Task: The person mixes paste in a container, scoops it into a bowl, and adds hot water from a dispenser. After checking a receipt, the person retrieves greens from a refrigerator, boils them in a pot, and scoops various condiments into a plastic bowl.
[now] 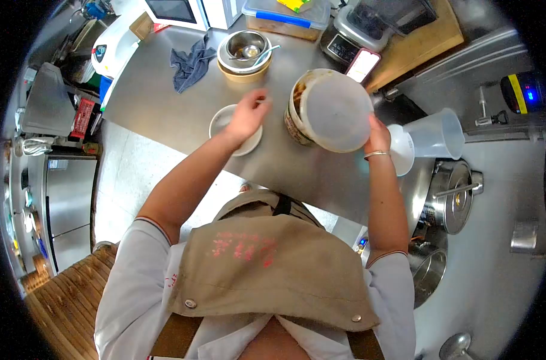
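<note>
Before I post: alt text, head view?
A person's right hand holds a round translucent plastic lid partly over a pale round tub. The left hand is above a round white bowl on a grey metal counter; stacked metal, white and tan bowls and a blue-grey cloth lie beyond.

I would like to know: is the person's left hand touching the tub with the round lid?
Apart. The head view shows it: a strip of metal counter is visible between the left hand and the tub.
</note>
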The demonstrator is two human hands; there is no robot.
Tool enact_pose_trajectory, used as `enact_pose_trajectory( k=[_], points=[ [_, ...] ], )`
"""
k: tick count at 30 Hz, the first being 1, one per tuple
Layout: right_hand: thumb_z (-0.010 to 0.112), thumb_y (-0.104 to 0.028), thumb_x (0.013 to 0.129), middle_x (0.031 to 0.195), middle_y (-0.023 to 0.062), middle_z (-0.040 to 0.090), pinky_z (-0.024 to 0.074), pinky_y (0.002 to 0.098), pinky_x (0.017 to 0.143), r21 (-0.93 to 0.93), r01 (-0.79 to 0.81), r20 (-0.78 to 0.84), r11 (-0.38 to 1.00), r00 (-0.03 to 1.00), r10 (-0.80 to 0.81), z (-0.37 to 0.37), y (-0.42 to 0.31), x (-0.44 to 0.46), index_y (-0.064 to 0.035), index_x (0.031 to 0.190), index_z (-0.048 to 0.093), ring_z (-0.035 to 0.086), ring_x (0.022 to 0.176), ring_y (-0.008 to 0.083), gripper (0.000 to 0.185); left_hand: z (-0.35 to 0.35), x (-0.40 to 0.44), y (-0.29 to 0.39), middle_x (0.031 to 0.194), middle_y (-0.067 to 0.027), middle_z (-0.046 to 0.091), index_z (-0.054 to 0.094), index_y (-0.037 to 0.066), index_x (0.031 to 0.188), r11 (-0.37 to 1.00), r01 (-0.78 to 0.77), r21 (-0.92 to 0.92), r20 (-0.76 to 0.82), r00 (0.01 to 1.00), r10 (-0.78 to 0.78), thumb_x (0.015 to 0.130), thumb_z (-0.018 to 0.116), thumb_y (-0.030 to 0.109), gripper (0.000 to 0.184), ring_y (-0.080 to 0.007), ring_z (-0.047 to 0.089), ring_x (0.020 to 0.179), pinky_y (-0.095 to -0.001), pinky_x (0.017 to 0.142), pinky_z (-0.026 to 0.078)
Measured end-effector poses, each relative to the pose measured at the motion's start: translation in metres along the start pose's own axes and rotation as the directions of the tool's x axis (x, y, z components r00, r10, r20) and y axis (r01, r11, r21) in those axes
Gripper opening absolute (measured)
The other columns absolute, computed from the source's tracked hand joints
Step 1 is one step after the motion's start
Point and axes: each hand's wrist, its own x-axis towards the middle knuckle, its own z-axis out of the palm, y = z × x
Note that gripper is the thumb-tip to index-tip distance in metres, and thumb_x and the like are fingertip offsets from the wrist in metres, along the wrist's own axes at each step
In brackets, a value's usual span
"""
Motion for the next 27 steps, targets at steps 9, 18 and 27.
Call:
enact_pose_trajectory(
  k=[9,18,27],
  points=[
    [0.053,-0.026,0.083,0.097,0.0109,0.062,0.0425,0.0296,0.076,-0.416,0.202,0.047,0.887,0.978,-0.201,0.026,0.009,0.049,0.0033,0.101,0.058,0.057,0.085,0.0184,0.034,0.066,0.048,0.007,0.105,-0.0172,0.056,0.044,0.002,0.122,0.996,-0.039,-0.084,0.035,0.998,0.042,0.084,0.051,0.034,0.05,-0.0281,0.057,0.089,-0.0336,0.081,0.044],
    [0.047,-0.031,0.085,0.083,0.017,0.059,0.042,0.0374,0.069,-0.7,0.299,0.195,0.649,0.954,-0.229,0.045,-0.016,0.05,-0.0001,0.088,0.053,0.056,0.076,0.0301,0.031,0.069,0.062,0.01,0.092,-0.0147,0.057,0.052,0.0,0.101,0.995,0.061,0.076,-0.103,0.993,-0.053,0.084,0.048,0.034,0.038,-0.0225,0.054,0.082,-0.0325,0.075,0.043],
    [0.048,-0.033,0.084,0.077,0.0192,0.056,0.0416,0.0404,0.065,-0.644,0.341,0.287,0.685,0.937,-0.197,0.045,-0.007,0.073,-0.0001,0.082,0.049,0.055,0.072,0.0347,0.033,0.071,0.075,0.016,0.077,-0.0042,0.051,0.05,0.004,0.086,0.95,0.202,-0.236,-0.02,0.977,-0.213,0.088,0.047,0.033,0.03,-0.0128,0.045,0.072,-0.0272,0.066,0.04]
  ],
)
